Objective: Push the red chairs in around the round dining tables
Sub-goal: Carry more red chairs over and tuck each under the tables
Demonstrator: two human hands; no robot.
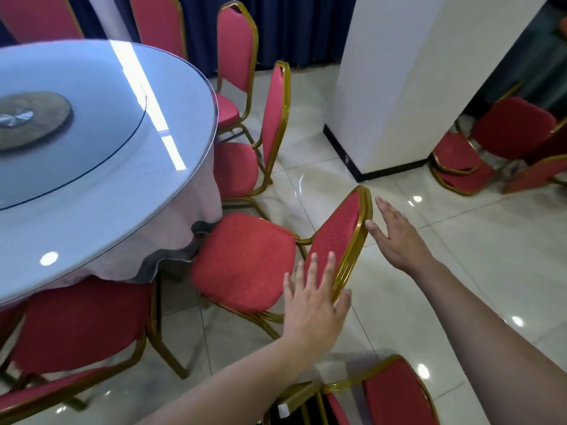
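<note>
Two bare hands reach forward from the bottom of the view — yours — toward the backrest of a red chair [245,259] with a gold metal frame. Closest to you, at the bottom edge, sits the top of another red chair back [395,394]. Your left hand [313,305] is released, fingers straight and spread, lying across the near lower edge of the backrest, with fingertips on the red padding and thumb behind the gold rail. Your right hand [395,237] is also released, fingers straight; its thumb tip touches the gold rail near the top of the backrest, while the palm stays just off it. That chair stands at an angle, its seat front just beside the draped edge of the round table [92,185], not tucked beneath it. To its left, a second chair seat [79,323] sits partly under the cloth. Beyond, more red chairs [236,167] ring the table's far side. A glass turntable [27,121] rests at the table's middle. Farther right rises a white pillar [414,87] — behind it, stacked red chairs [460,167] lie on the glossy tiled floor [491,256].
</note>
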